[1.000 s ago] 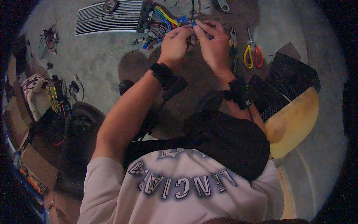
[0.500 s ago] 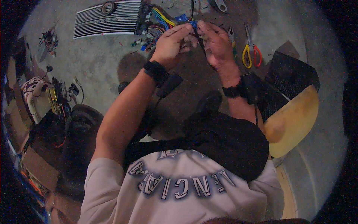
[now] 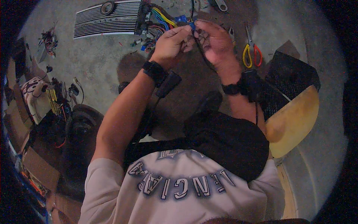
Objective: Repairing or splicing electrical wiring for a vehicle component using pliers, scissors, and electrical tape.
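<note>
My left hand and my right hand are closed at the fingertips on a small blue connector at the top centre. A black cable runs through that spot and down between my palms. Just left of the connector lies a loom of yellow, blue and other coloured wires with more plugs. Beside it is a slatted silver panel with a dark ring on it. Some of my lower fingers are partly hidden and curled.
Red-and-yellow-handled scissors and pliers lie right of my hands; a metal tool lies above. Black textured pieces and a tan padded piece are at the right. Tangled wires and cardboard are at the left.
My left wrist has shifted slightly left and down. My right hand has turned, showing more of its palm, and more black cable shows between my hands.
</note>
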Motion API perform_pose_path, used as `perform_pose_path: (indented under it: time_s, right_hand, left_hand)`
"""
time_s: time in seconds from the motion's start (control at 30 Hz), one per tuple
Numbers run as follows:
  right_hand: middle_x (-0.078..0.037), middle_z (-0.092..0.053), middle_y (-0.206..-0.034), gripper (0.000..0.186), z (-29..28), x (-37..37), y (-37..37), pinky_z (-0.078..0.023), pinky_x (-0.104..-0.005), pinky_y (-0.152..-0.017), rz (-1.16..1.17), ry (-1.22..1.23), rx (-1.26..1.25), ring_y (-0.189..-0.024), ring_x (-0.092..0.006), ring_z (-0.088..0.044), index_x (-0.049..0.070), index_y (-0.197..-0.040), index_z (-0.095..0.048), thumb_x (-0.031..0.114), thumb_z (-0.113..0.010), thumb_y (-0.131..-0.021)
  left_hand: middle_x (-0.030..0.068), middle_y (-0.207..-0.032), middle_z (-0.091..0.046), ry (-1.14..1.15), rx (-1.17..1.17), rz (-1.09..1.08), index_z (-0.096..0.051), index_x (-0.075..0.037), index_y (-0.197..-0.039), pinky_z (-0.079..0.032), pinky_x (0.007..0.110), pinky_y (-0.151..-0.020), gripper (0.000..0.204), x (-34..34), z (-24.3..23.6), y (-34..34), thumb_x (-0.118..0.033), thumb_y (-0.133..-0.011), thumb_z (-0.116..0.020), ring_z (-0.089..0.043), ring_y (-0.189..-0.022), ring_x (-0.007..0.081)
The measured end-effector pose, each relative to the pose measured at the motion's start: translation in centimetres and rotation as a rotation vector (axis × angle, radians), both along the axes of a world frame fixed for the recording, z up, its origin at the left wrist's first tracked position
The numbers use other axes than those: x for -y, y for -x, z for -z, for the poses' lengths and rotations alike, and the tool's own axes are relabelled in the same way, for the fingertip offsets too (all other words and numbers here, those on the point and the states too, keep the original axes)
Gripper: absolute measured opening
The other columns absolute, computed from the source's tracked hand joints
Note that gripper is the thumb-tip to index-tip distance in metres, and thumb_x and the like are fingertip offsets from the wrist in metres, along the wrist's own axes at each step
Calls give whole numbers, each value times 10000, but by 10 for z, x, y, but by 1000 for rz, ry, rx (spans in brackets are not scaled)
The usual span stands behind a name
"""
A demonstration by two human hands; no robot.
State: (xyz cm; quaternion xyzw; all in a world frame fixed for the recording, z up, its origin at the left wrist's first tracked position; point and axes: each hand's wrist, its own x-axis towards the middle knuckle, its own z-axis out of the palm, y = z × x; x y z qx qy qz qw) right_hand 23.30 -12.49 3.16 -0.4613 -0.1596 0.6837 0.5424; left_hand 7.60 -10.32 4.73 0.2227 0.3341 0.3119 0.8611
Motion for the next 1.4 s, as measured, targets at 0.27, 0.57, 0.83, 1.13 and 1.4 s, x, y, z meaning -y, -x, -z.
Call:
perform_pose_path:
  time_s: [0.27,0.57,0.83,1.13,1.4]
  right_hand:
    - [-62,-667,-892,150,-23,8,22,-504,-295,-713,216,97,8,-771,-168,-628,35,-926,-672,122,-666,-803]
    - [-38,-630,-955,150,-28,17,27,-475,-260,-762,165,-284,1058,-854,-136,-597,26,-964,-690,91,-672,-831]
    - [-97,-618,-965,277,-22,18,24,-480,-311,-756,145,-666,1461,-865,-229,-604,64,-1085,-667,62,-664,-808]
    - [-142,-600,-988,342,-23,17,25,-482,-374,-755,90,-791,1557,-875,-297,-584,9,-1146,-614,39,-633,-805]
    - [-137,-561,-1030,405,-20,20,24,-481,-382,-752,70,-852,1651,-866,-306,-563,17,-1167,-607,28,-652,-764]
  left_hand:
    - [-7,-833,-593,73,-110,-45,-600,-28,-982,-375,225,-558,195,4,-2,0,-208,-953,-532,-443,-620,66]
    - [-53,-740,-510,85,-5,-57,-584,-27,-1053,-356,220,-539,190,4,4,-3,-181,-950,-540,-407,-584,60]
    - [-36,-771,-547,71,101,-80,-578,-39,-1095,-378,220,-548,190,4,-2,-5,-153,-950,-533,-453,-615,62]
    - [-19,-828,-579,51,-12,-54,-561,-32,-1152,-407,214,-597,249,1,-10,-2,-183,-961,-509,-484,-661,69]
    - [-7,-842,-613,122,91,-60,-585,-28,-1115,-418,209,-586,214,-3,-7,3,-143,-938,-552,-533,-687,72]
